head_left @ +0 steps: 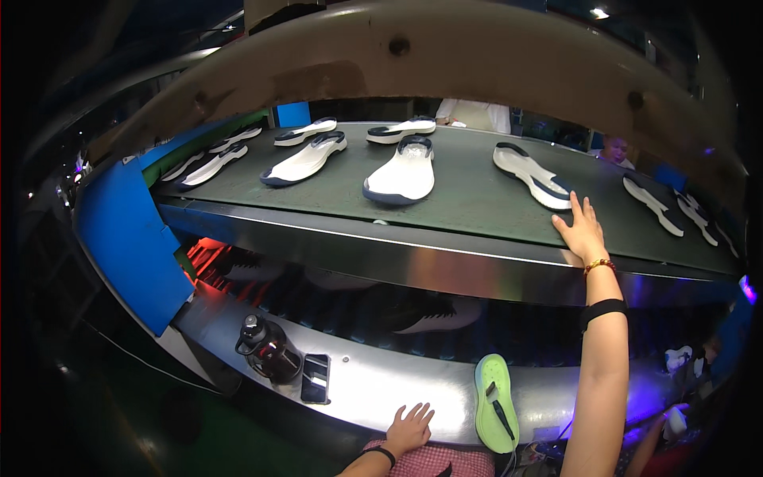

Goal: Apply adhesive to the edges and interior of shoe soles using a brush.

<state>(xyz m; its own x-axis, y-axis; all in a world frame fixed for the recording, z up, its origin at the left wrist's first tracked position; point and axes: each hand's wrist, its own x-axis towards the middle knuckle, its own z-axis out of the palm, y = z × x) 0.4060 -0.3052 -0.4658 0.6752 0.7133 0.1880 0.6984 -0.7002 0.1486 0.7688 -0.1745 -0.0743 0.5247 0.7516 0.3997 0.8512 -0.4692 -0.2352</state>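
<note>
My right hand (582, 232) reaches up to the belt's near edge, fingers spread. Its fingertips are at the toe of a white shoe sole (531, 175) with a dark rim; I cannot tell whether they touch it. Lower down, my left hand (408, 428) lies on the front of the metal ledge (429, 389), fingers apart and holding nothing. To its right is a lime-green shoe sole (494, 401) with a small black tool resting on it. Left of the right hand, another white sole (404, 175) with a navy rim lies on the dark green belt (469, 191).
More white soles (306, 160) sit along the belt, at left and at far right. A dark bottle (270, 350) and a phone (315, 378) are on the ledge's left. A brown metal beam (477, 56) arches overhead. Another person (614, 151) is beyond the belt.
</note>
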